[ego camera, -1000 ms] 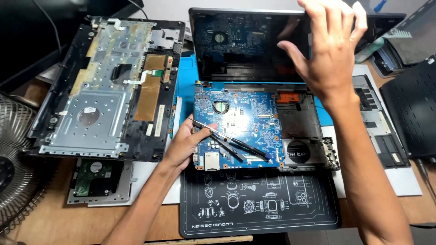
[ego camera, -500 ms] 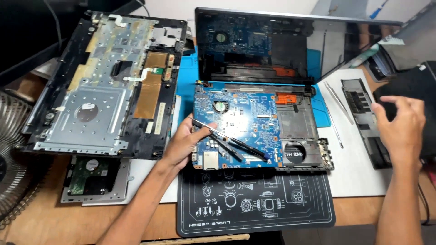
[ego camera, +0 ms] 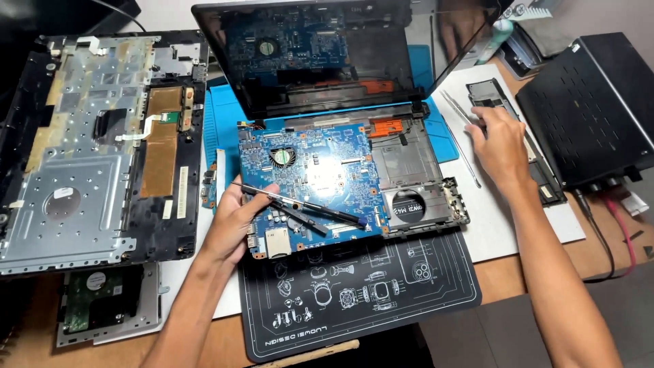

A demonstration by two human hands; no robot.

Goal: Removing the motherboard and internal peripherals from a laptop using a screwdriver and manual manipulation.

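Landmark: the motherboard (ego camera: 320, 177), lying in the laptop base before you.
- On it: tweezers (ego camera: 300, 208), under your left hand (ego camera: 235, 225).
- Behind it: the laptop screen (ego camera: 327, 54).
- Left: the keyboard panel (ego camera: 88, 143); the hard drive (ego camera: 102, 300) nearer you.
- Near edge: on the work mat (ego camera: 354, 293).
- Right: your right hand (ego camera: 501, 146), the metal pick (ego camera: 460, 136), then the casing (ego camera: 593, 102).

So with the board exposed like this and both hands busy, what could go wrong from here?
The left hand rests on the blue circuit board while holding black tweezers flat across it; a slip could scratch parts or bridge contacts. The right hand reaches to the thin metal tools on the white mat, away from the board, so the tweezers may go unwatched. The laptop base overlaps two mats and might rock.
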